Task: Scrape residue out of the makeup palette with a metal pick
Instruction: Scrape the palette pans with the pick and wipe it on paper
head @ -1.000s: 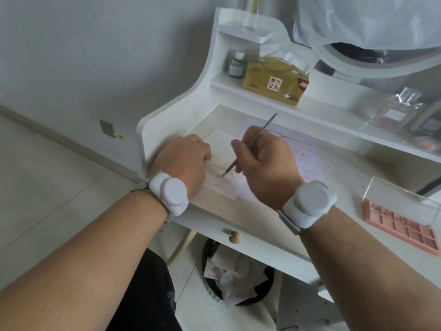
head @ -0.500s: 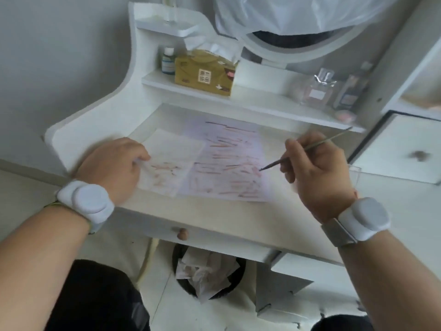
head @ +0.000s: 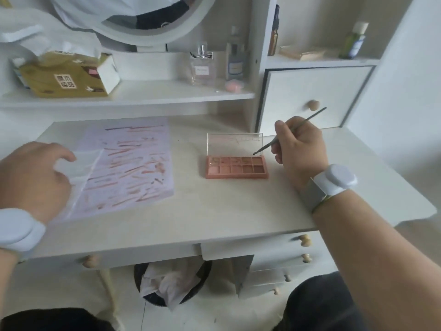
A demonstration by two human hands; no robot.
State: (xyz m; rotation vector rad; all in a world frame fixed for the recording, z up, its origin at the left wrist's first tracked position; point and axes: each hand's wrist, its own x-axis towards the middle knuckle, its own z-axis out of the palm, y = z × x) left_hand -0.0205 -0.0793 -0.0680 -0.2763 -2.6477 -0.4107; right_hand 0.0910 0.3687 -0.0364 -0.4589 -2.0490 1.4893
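Observation:
A pink makeup palette lies open on the white dressing table, its clear lid standing upright behind the pans. My right hand pinches a thin metal pick like a pen. The pick's tip hovers just above the palette's back right corner, in front of the lid. My left hand rests with loosely bent fingers on a white tissue at the table's left. The tissue overlaps a sheet of paper streaked with reddish-brown smears.
A tissue box, perfume bottles and a pink puff stand on the back shelf under a round mirror. A drawer unit with a wooden knob rises behind my right hand. A waste bin with crumpled tissues sits under the table.
My view has swung right. My right hand carried the pick from the tissue and smeared paper over to the palette. My left hand stayed on the tissue.

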